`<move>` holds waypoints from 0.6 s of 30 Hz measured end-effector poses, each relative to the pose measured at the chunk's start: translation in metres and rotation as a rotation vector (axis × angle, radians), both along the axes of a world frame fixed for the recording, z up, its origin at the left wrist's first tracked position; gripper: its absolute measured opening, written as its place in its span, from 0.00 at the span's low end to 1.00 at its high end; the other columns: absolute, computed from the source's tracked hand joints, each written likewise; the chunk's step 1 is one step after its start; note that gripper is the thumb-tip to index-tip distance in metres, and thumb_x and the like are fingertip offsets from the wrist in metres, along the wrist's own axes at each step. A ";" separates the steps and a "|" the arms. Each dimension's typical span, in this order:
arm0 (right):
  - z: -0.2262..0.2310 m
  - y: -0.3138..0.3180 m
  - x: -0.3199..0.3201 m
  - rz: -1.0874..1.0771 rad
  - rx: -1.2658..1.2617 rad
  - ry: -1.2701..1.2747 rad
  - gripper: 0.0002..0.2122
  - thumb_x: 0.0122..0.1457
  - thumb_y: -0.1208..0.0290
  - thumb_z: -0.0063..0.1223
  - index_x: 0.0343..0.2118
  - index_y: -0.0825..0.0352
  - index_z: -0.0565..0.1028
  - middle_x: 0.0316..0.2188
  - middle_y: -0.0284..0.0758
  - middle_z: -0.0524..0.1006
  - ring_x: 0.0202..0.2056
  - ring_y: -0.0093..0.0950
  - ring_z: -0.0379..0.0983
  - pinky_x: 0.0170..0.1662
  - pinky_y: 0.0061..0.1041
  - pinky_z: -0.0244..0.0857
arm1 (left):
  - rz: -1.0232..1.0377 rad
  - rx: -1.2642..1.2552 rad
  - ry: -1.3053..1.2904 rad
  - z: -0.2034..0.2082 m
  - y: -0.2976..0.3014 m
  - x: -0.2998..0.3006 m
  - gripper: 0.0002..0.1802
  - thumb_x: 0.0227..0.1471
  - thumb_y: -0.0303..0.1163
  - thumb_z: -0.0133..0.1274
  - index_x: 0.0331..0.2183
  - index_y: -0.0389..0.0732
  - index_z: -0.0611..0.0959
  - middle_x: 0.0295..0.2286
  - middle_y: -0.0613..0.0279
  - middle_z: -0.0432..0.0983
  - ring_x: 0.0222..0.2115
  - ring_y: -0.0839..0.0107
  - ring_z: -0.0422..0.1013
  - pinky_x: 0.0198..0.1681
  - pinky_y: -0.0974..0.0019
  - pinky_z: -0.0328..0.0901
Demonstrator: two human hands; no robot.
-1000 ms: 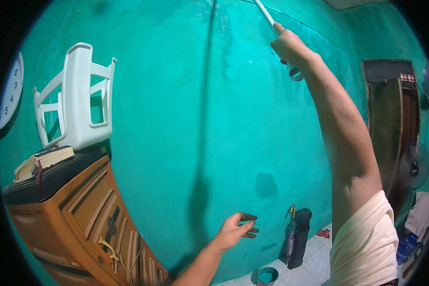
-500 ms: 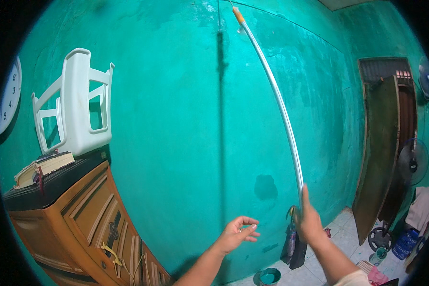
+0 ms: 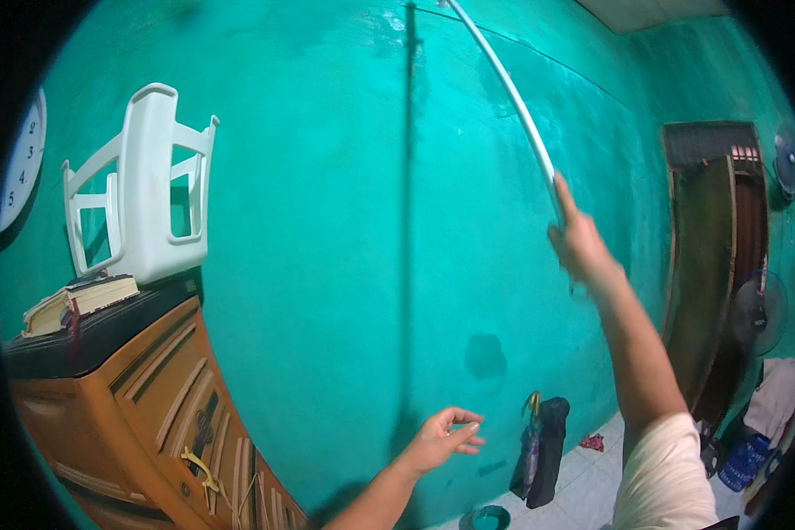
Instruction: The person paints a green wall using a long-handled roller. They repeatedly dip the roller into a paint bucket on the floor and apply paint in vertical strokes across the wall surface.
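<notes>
Starting at 10 o'clock, a white plastic chair [image 3: 150, 185] perches on the black top [image 3: 141, 311] of a wooden cabinet [image 3: 106, 424], at 8 o'clock: hard edges on this flank. Then comes a wide sweep of turquoise wall [image 3: 300, 230], plenty of open room between chair and pole. Near 6 o'clock, the left hand [image 3: 440, 442] barely shifts, fingers half curled with a gap, nothing visible in them. At 5 o'clock a bucket [image 3: 488, 509] and a leaning umbrella [image 3: 530, 464] crowd the low ground.

And here's the change! Half a second ago the right hand [image 3: 581, 243] is down by that umbrella; now it's up just above 3 o'clock, fingers closed round the white pole [image 3: 512, 93]. The pole slants up to 12 o'clock, its orange end now out of view; I'd judge the working end is high, but can't tell if it touches. Ceiling edge [image 3: 654, 13] at 1 o'clock limits height; the door [image 3: 702, 265] at 3 stands apart from the arm.
</notes>
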State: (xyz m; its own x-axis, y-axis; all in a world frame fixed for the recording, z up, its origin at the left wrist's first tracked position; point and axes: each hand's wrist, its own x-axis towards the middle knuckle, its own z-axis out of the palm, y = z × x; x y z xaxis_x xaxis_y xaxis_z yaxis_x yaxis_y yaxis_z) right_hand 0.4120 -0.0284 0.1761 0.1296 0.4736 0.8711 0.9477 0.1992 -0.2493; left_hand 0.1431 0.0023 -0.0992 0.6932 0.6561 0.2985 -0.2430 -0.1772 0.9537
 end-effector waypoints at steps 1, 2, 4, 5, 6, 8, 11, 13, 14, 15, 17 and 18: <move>0.035 0.005 -0.002 0.019 0.027 -0.007 0.39 0.56 0.75 0.48 0.69 0.57 0.44 0.34 0.59 0.76 0.34 0.53 0.76 0.37 0.46 0.69 | 0.019 0.000 0.007 0.001 0.000 -0.003 0.23 0.61 0.36 0.53 0.49 0.29 0.72 0.47 0.48 0.71 0.43 0.59 0.76 0.43 0.60 0.75; 0.070 0.005 -0.003 0.029 0.060 -0.014 0.38 0.55 0.75 0.47 0.69 0.59 0.45 0.35 0.58 0.77 0.33 0.50 0.77 0.35 0.44 0.70 | 0.029 0.005 0.016 0.004 -0.001 -0.004 0.23 0.60 0.36 0.53 0.49 0.29 0.72 0.47 0.48 0.71 0.43 0.59 0.76 0.43 0.60 0.75; 0.132 0.000 -0.032 0.066 0.058 0.033 0.36 0.59 0.78 0.47 0.69 0.56 0.48 0.28 0.44 0.74 0.21 0.31 0.71 0.23 0.35 0.66 | 0.066 0.001 0.006 0.006 0.000 -0.012 0.23 0.60 0.36 0.54 0.49 0.29 0.72 0.46 0.49 0.72 0.42 0.59 0.76 0.42 0.60 0.75; 0.162 0.001 -0.042 0.071 0.093 -0.005 0.35 0.59 0.77 0.47 0.69 0.56 0.49 0.27 0.43 0.73 0.21 0.31 0.71 0.22 0.35 0.65 | 0.079 -0.005 -0.012 0.006 0.001 -0.016 0.22 0.60 0.36 0.54 0.49 0.29 0.73 0.46 0.50 0.72 0.41 0.61 0.76 0.42 0.60 0.75; 0.188 0.012 -0.058 0.104 0.118 -0.041 0.34 0.59 0.77 0.47 0.68 0.56 0.50 0.27 0.42 0.73 0.21 0.31 0.70 0.22 0.35 0.65 | 0.120 -0.022 -0.031 0.004 0.002 -0.024 0.22 0.60 0.36 0.55 0.48 0.29 0.73 0.45 0.51 0.72 0.40 0.62 0.76 0.41 0.61 0.75; 0.214 -0.010 -0.103 0.138 0.048 0.058 0.32 0.62 0.75 0.45 0.68 0.54 0.50 0.26 0.37 0.70 0.23 0.28 0.68 0.23 0.35 0.65 | 0.184 -0.015 -0.031 0.008 0.001 -0.037 0.22 0.59 0.35 0.55 0.48 0.28 0.73 0.45 0.50 0.72 0.40 0.61 0.76 0.41 0.60 0.75; 0.240 -0.030 -0.122 0.063 0.057 0.143 0.30 0.63 0.75 0.43 0.67 0.53 0.51 0.26 0.36 0.69 0.24 0.27 0.67 0.24 0.35 0.66 | 0.195 -0.009 -0.019 0.020 -0.006 -0.037 0.22 0.60 0.34 0.54 0.48 0.28 0.73 0.46 0.48 0.72 0.41 0.59 0.77 0.42 0.59 0.75; 0.240 -0.033 -0.123 0.046 0.037 0.149 0.31 0.62 0.75 0.44 0.68 0.53 0.50 0.27 0.38 0.70 0.24 0.28 0.68 0.24 0.35 0.66 | 0.184 -0.002 -0.021 0.021 -0.008 -0.036 0.22 0.60 0.35 0.54 0.48 0.28 0.72 0.47 0.47 0.71 0.41 0.58 0.77 0.42 0.58 0.75; 0.239 -0.031 -0.123 0.050 0.025 0.157 0.32 0.62 0.75 0.44 0.68 0.54 0.49 0.28 0.38 0.70 0.24 0.28 0.68 0.24 0.35 0.66 | 0.183 0.007 -0.025 0.019 -0.008 -0.039 0.22 0.60 0.35 0.55 0.49 0.28 0.72 0.48 0.47 0.71 0.41 0.58 0.77 0.43 0.58 0.75; 0.234 -0.029 -0.120 0.067 0.030 0.104 0.33 0.61 0.76 0.45 0.69 0.53 0.48 0.28 0.39 0.70 0.24 0.28 0.68 0.24 0.35 0.66 | 0.179 0.016 -0.029 0.018 -0.009 -0.041 0.23 0.60 0.35 0.55 0.49 0.28 0.72 0.48 0.48 0.71 0.42 0.59 0.77 0.43 0.59 0.75; 0.211 -0.018 -0.102 0.104 0.040 0.006 0.36 0.60 0.76 0.47 0.69 0.53 0.46 0.28 0.40 0.71 0.24 0.29 0.69 0.24 0.35 0.66 | 0.146 -0.006 -0.045 0.007 -0.008 -0.043 0.23 0.60 0.36 0.55 0.49 0.28 0.72 0.47 0.48 0.71 0.42 0.59 0.77 0.43 0.59 0.75; 0.194 -0.019 -0.084 0.103 0.053 -0.021 0.37 0.59 0.77 0.47 0.70 0.53 0.45 0.27 0.40 0.71 0.23 0.29 0.69 0.24 0.35 0.66 | 0.103 -0.011 -0.051 0.005 -0.009 -0.039 0.24 0.60 0.37 0.55 0.49 0.28 0.72 0.47 0.49 0.72 0.42 0.60 0.77 0.43 0.59 0.75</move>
State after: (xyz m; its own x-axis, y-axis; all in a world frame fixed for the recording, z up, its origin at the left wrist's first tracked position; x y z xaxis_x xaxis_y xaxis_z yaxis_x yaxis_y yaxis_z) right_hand 0.3284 -0.0469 0.3701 0.0643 0.4370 0.8972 0.9265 0.3080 -0.2164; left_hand 0.1046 -0.0071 -0.0945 0.6063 0.7261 0.3242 -0.2723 -0.1935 0.9426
